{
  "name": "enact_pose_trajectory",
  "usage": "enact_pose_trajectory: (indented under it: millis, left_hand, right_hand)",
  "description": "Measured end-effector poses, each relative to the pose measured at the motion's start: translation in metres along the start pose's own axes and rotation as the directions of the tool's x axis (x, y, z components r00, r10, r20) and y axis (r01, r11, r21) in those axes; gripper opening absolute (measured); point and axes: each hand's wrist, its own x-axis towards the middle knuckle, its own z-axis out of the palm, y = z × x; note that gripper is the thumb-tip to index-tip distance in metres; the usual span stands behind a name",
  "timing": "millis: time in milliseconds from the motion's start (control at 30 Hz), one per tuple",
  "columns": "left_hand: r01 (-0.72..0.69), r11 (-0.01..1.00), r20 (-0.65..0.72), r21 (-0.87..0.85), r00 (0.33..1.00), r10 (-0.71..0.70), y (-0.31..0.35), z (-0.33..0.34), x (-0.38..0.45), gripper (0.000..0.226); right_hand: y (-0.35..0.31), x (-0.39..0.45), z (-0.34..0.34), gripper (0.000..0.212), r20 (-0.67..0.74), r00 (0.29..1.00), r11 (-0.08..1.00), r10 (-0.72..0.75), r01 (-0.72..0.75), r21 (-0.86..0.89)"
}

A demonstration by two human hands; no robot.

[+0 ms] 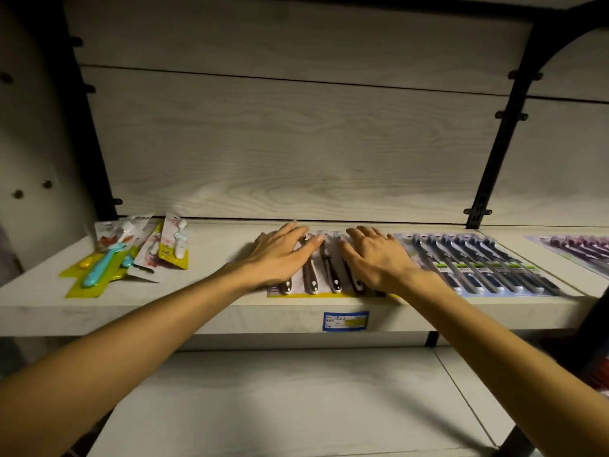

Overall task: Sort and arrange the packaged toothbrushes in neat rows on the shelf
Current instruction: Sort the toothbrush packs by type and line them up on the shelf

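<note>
Both your hands lie flat, fingers spread, on the brown-handled toothbrush pack [324, 275] at mid-frame on the shelf [204, 308]: left hand [280, 255], right hand [375, 258]. Blue toothbrush packs [487, 262] sit just right; children's toothbrush packs [131, 252] lie jumbled at left.

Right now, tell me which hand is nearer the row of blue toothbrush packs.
Right. The right hand rests flat on the dark-handled packs, right beside the row of blue toothbrush packs. The left hand lies farther left, on the same dark-handled packs.
</note>
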Motion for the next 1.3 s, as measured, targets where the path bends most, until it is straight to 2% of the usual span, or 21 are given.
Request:
enact_pose_trajectory:
  millis: [133,333,467,567,700,867,933,1033,1300]
  left_hand:
    - [-0.01,0.994,-0.052,0.106,0.999,0.015,-0.031,-0.031,-0.02,0.065]
    - [0.095,0.965,-0.168,0.246,0.984,-0.053,-0.122,-0.099,-0.056,0.045]
    - [0.256,0.945,-0.24,0.203,0.949,-0.206,-0.178,-0.133,-0.072,0.04]
    - [0.356,0.922,-0.213,0.15,0.923,-0.321,-0.21,-0.142,-0.082,0.054]
    - [0.334,0.941,-0.18,0.059,0.931,-0.319,-0.235,-0.132,-0.094,0.053]
    - [0.276,0.961,-0.331,-0.012,0.906,-0.265,-0.243,-0.119,-0.096,0.04]
    - [0.246,0.969,-0.392,0.007,0.892,-0.223,-0.241,-0.116,-0.093,0.032]
    - [0.233,0.972,-0.446,0.038,0.874,-0.192,-0.236,-0.114,-0.085,0.022]
    - [0.263,0.963,-0.368,0.063,0.903,-0.222,-0.221,-0.111,-0.063,0.024]
  right_hand:
    - [-0.056,0.013,0.003,0.058,-0.044,0.996,0.993,-0.084,0.087,0.082]
    - [-0.146,0.038,0.024,0.052,0.041,0.978,0.966,-0.204,0.194,0.169]
    - [-0.201,0.055,0.037,0.058,0.037,0.98,0.952,-0.195,0.18,0.246]
    - [-0.234,0.067,0.046,0.065,0.073,0.984,0.945,-0.164,0.135,0.298]
    - [-0.255,0.068,0.063,0.059,0.085,0.986,0.93,-0.141,0.103,0.352]
    - [-0.256,0.062,0.071,0.051,0.015,0.997,0.925,-0.075,0.064,0.376]
    - [-0.253,0.059,0.069,0.045,-0.049,0.998,0.937,-0.034,0.049,0.346]
    - [-0.243,0.053,0.068,0.052,-0.138,0.99,0.965,0.034,0.004,0.263]
    - [-0.215,0.039,0.058,0.035,-0.213,0.974,0.993,0.081,-0.097,-0.065]
